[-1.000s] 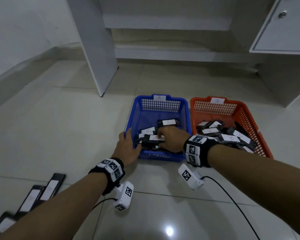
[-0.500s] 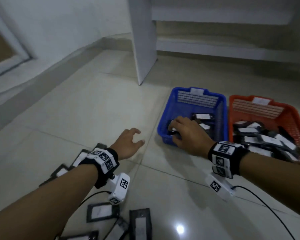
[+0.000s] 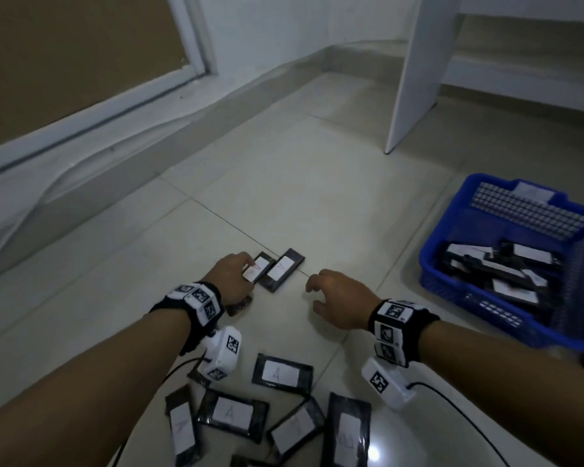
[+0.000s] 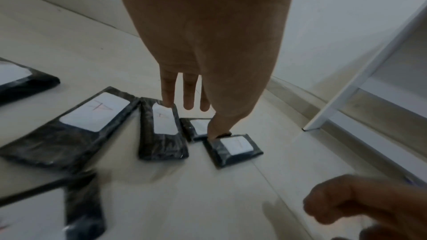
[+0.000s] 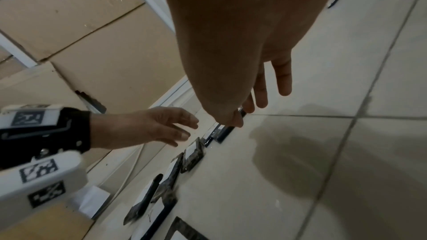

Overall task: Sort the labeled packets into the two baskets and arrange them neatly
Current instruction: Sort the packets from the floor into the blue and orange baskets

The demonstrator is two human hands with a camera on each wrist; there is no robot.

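With several black wrapped packets already in the blue plastic basket, we judged many left: our left hand touched one white-labelled packet on the tiled floor, right hand loosely curled, empty.

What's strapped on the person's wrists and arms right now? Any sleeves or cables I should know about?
Both forearms are bare, with no sleeves. The left hand and right hand each have a black wrist strap carrying white blocks printed with black square markers. A white camera unit, also marked, hangs below each wrist, with a thin black cable trailing back from it.
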